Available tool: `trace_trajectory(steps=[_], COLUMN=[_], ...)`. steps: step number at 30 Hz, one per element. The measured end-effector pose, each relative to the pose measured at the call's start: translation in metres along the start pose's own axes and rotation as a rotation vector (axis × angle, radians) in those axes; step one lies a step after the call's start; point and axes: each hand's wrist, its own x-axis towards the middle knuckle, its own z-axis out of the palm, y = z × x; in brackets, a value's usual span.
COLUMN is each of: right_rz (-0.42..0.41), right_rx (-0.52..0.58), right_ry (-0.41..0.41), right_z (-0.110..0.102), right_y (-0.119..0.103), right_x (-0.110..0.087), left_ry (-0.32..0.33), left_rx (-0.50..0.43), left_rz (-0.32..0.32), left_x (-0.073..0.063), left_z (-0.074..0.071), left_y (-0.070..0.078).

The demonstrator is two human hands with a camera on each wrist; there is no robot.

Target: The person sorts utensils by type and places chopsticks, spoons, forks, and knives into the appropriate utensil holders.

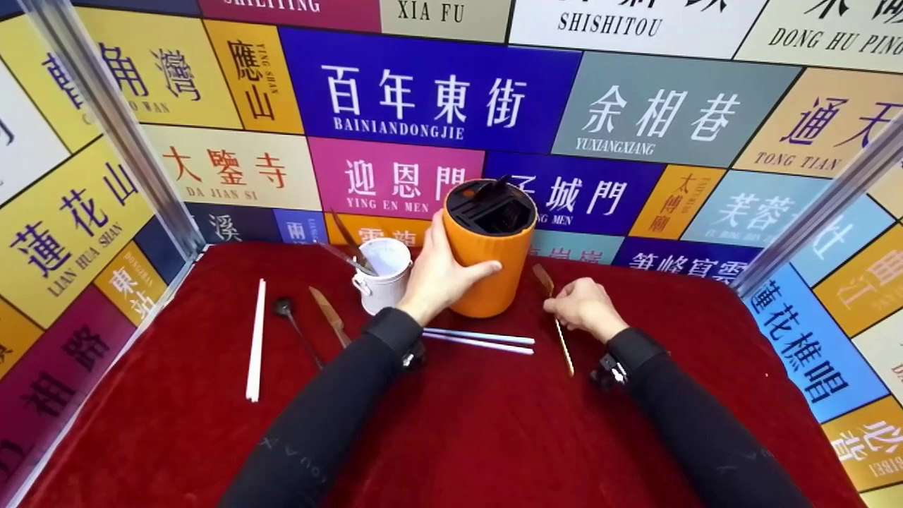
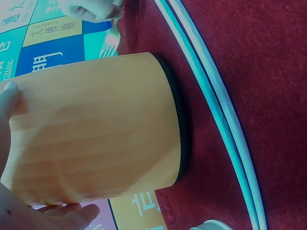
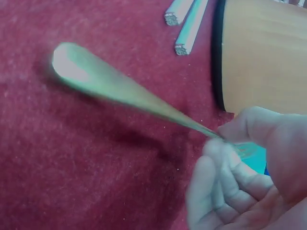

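Observation:
An orange cylindrical knife block (image 1: pixel 490 275) with a black slotted top stands at the back of the red cloth. My left hand (image 1: pixel 437 275) grips its left side, thumb across the front and fingers behind. In the left wrist view, the block's orange wall (image 2: pixel 100 129) and dark base fill the middle. To the right of the block, my right hand (image 1: pixel 585 307) pinches a gold-coloured fork (image 1: pixel 563 347) around its neck. The right wrist view shows the fork's broad handle end (image 3: pixel 96 72) over the cloth, with its tines partly hidden behind the fingers.
A white bucket-shaped cup (image 1: pixel 384 286) holding dark utensils stands left of the block. Pale chopsticks (image 1: pixel 487 339) lie in front. Farther left are white chopsticks (image 1: pixel 256 342), a black spoon (image 1: pixel 283 307) and a brown knife (image 1: pixel 326 310). Sign-covered panels with metal posts (image 1: pixel 134 134) enclose the table.

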Motion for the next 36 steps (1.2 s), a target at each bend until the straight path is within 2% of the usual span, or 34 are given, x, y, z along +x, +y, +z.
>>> trace_trajectory(steps=[4,9,19,28,36], right_rz=[-0.045,-0.141,-0.332,-0.447,-0.513], right_rx=[0.074,0.119,0.295,0.512,0.631], right_ry=[0.033,0.107,0.235,0.463,0.627], right_z=[-0.004,-0.013,-0.051,-0.079,-0.095], right_y=[0.002,-0.002,-0.030,-0.062,-0.098], right_x=[-0.001,-0.003,-0.012,-0.025,-0.030], left_ry=[0.000,0.000,0.002,0.002,-0.004], left_rx=[0.002,0.004,0.012,-0.005,-0.009], left_rz=[-0.002,-0.002,-0.006,0.001,0.001], left_x=[-0.001,-0.002,-0.002,0.000,0.000], left_z=[0.000,0.000,-0.001,0.000,-0.001], left_y=[0.000,0.000,0.000,0.001,0.001])
